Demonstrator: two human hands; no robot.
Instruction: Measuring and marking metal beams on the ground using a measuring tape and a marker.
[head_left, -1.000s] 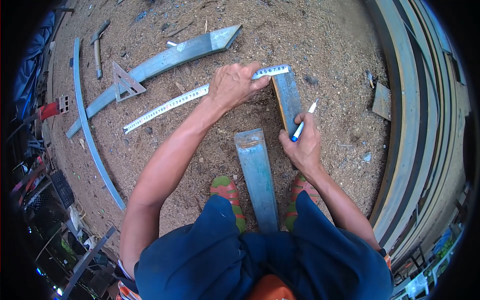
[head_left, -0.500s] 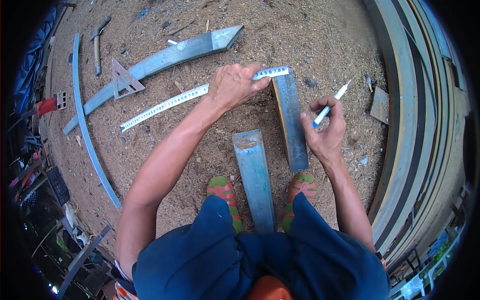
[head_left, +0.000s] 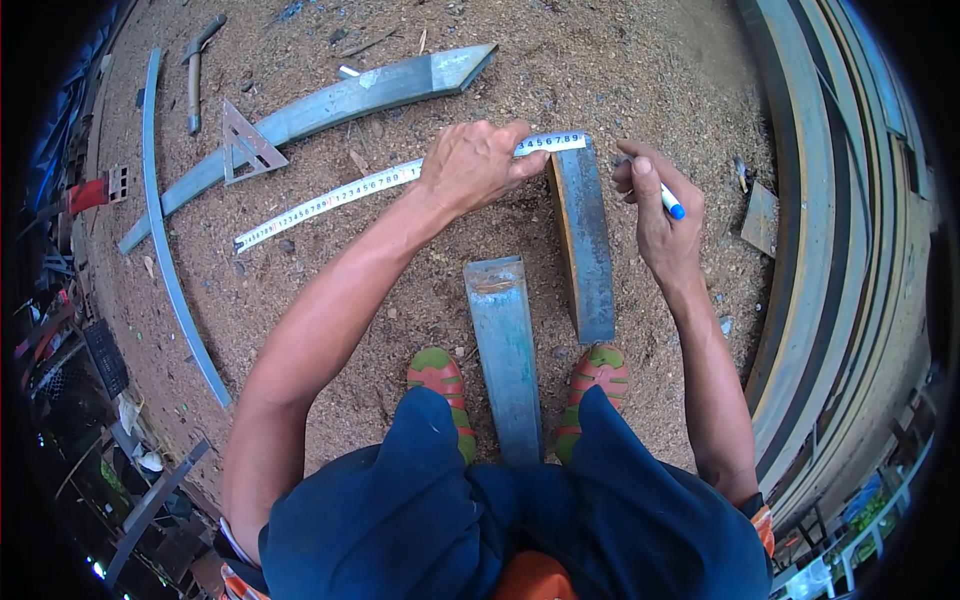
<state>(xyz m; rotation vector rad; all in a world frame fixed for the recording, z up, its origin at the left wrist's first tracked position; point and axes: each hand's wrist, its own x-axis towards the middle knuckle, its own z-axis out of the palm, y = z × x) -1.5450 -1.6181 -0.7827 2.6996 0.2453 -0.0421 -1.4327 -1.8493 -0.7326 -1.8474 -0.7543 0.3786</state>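
Note:
My left hand (head_left: pixel 472 165) is closed around a white measuring tape (head_left: pixel 340 192) drawn out across the ground to the left. The tape's other end lies over the far end of a short steel tube (head_left: pixel 583 240). In my right hand (head_left: pixel 665 220), to the right of that tube, is a white marker pen (head_left: pixel 672 204) with a blue end pointing toward me. The pen's other end is hidden by my fingers. Between my feet lies a second square steel tube (head_left: pixel 507 350), its far end facing the short tube.
A long steel tube with an angled end (head_left: pixel 380 90) lies at the far left under a metal set square (head_left: pixel 248 148). A thin metal strip (head_left: pixel 160 220) crosses it, near a hammer (head_left: pixel 196 80). Long steel bars (head_left: pixel 800 210) are stacked along the right.
My right hand has moved away from the short tube, slightly right and farther from me. The marker has turned, so its blue end now points to the lower right. My left hand keeps the tape in place.

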